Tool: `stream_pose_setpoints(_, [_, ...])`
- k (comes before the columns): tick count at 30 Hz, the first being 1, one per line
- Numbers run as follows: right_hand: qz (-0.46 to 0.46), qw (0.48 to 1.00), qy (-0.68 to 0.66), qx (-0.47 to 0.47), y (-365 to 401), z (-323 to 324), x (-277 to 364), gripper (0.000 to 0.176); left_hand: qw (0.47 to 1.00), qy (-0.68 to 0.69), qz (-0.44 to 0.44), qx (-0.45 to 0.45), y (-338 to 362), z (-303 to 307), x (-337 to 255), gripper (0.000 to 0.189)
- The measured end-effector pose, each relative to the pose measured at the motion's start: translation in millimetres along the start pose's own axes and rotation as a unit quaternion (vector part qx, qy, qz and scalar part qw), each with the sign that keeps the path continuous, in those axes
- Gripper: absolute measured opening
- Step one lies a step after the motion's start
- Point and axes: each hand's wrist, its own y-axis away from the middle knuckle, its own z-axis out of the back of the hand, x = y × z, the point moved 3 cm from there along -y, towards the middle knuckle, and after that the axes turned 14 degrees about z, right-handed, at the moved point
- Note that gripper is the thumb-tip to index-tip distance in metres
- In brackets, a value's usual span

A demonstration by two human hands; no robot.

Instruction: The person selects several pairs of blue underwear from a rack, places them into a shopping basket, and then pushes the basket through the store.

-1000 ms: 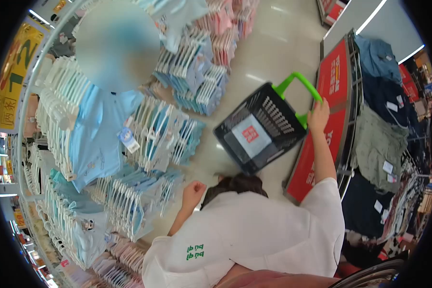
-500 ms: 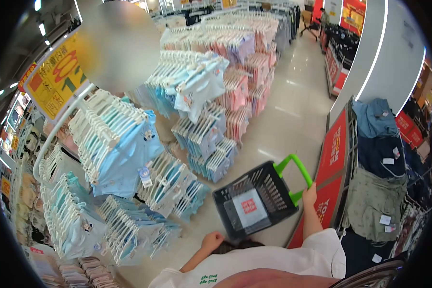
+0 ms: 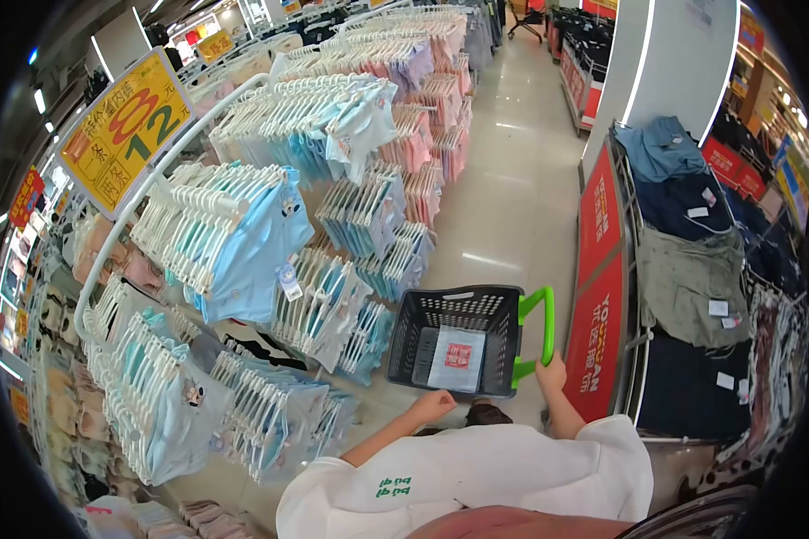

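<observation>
My right hand [image 3: 551, 373] is closed around the green handle [image 3: 546, 319] of a black plastic shopping basket [image 3: 422, 346], which hangs in front of me above the shop floor. A white sheet with a red logo [image 3: 457, 357] lies in the basket's bottom. Just below the basket's near rim is my left hand [image 3: 433, 406], fingers curled and nothing visible in it. I cannot tell whether it touches the rim. White sleeves cover both my upper arms.
Racks of light blue and pink children's clothes on white hangers [image 3: 243, 242] crowd the left, under a yellow price sign [image 3: 130, 130]. A red sign panel [image 3: 598, 332] and shelves of folded dark garments [image 3: 692, 269] line the right. A glossy floor aisle [image 3: 503, 207] runs ahead.
The view has tilted up from the floor to the aisle. The basket has swung from a tilt to hanging level, closer to me. My left hand has come forward to its near rim.
</observation>
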Motion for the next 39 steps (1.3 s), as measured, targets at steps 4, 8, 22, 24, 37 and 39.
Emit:
stream_pose_setpoints(4, [0.044,0.996,-0.06,-0.053,71,-28,0,0.025,0.997,-0.001,-0.036,0.069,10,-28,37,0.039])
stream_pose_setpoints(8, [0.056,0.989,-0.131,-0.028,141,-38,28,0.029,0.996,-0.024,-0.006,0.083,27,-58,38,0.057])
stream_pose_setpoints(22, [0.435,0.897,0.035,-0.074,205,29,57,0.035,0.984,-0.095,-0.148,-0.016,73,-108,4,0.058])
stream_pose_setpoints(24, [0.458,0.883,0.062,-0.085,199,38,57,0.039,0.989,-0.087,-0.116,-0.04,76,-119,11,0.059])
stream_pose_setpoints(37, [0.44,0.852,0.207,0.195,289,11,-1,0.012,0.975,-0.057,-0.177,-0.12,168,-166,80,0.048])
stream_pose_setpoints(39, [0.436,0.84,0.219,0.235,313,12,-8,0.014,0.973,-0.063,-0.186,-0.119,186,-176,86,0.048])
